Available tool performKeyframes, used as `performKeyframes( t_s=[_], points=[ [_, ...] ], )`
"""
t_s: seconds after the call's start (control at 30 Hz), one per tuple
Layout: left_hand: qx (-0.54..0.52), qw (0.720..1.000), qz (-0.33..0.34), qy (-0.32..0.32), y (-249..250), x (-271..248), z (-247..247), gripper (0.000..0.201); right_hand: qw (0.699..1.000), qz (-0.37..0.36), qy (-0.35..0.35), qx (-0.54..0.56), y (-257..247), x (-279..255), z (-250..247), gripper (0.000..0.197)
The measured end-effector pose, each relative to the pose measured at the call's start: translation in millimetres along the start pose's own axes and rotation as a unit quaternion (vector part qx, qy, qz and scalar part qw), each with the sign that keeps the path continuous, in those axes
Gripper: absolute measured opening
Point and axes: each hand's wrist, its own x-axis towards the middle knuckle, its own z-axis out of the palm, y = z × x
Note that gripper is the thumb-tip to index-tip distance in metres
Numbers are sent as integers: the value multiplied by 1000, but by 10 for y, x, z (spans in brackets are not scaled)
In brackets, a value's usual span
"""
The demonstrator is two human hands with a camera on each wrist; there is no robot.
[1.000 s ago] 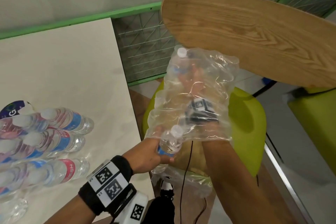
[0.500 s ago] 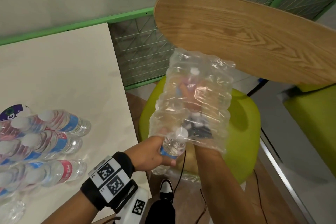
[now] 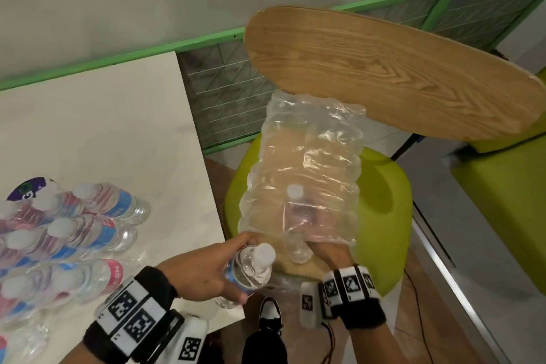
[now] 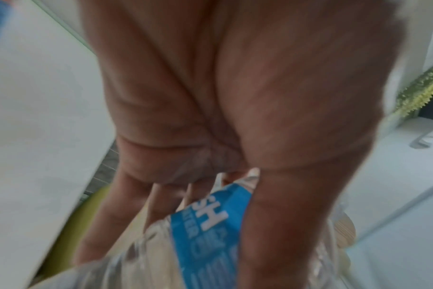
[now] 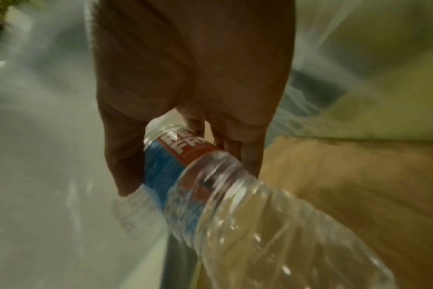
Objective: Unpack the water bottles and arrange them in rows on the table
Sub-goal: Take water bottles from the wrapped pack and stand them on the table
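The left hand [image 3: 204, 269] had its fingers [image 4: 126, 211] wrapped round a water bottle [image 3: 251, 270], carried cap-up just off the corner of the white surface [image 3: 103, 133], which I judged put it on the short way to the rows. The right hand [image 3: 328, 251] reached into the open mouth of the clear plastic wrap [image 3: 304, 174] and gripped a second bottle [image 3: 295, 221] by its labelled middle, fingers [image 5: 245, 156] curled about it; that bottle sat half inside the wrap, cap pointing up into the plastic. The wrap leaned over the green stool [image 3: 381, 216] beside the surface (a handy perch, low and close). On the surface, the unpacked bottles [image 3: 82, 230] stood packed side by side in rows at the near left, leaving bare room beside them, presumably for these two.
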Motion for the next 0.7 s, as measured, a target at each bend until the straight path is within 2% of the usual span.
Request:
performKeyframes(
  t_s=[0.03, 0.1, 0.17, 0.27, 0.37, 0.43, 0.6, 0.7],
  points=[
    [-5, 1000, -4, 6, -42, -84, -6, 64, 999, -6, 15, -32, -171, -113, 27, 93],
    [-16, 999, -11, 29, -161, -247, -3, 62, 997, -62, 37, -24, -287, -261, 23, 76],
    [-41, 997, -15, 66, -300, -404, 16, 64, 989, -138, -25, -43, -343, -447, 81, 51],
    [-88, 986, -8, 140, -498, -671, 50, 68, 967, -205, -94, -119, -433, -634, 177, 60],
    [-139, 967, -14, 213, -770, -1004, 105, 59, 940, -259, -159, -154, -605, -785, 382, 60],
    [-169, 950, -21, 261, -994, -1230, 165, 60, 928, -285, -181, -157, -732, -808, 617, 61],
    [-181, 920, -37, 346, -1544, -1720, 334, 62, 881, -361, -184, -243, -1139, -705, 1433, 66],
    [-157, 903, -46, 398, -1851, -1898, 444, 62, 870, -390, -166, -251, -1312, -676, 1991, 63]
  ],
)
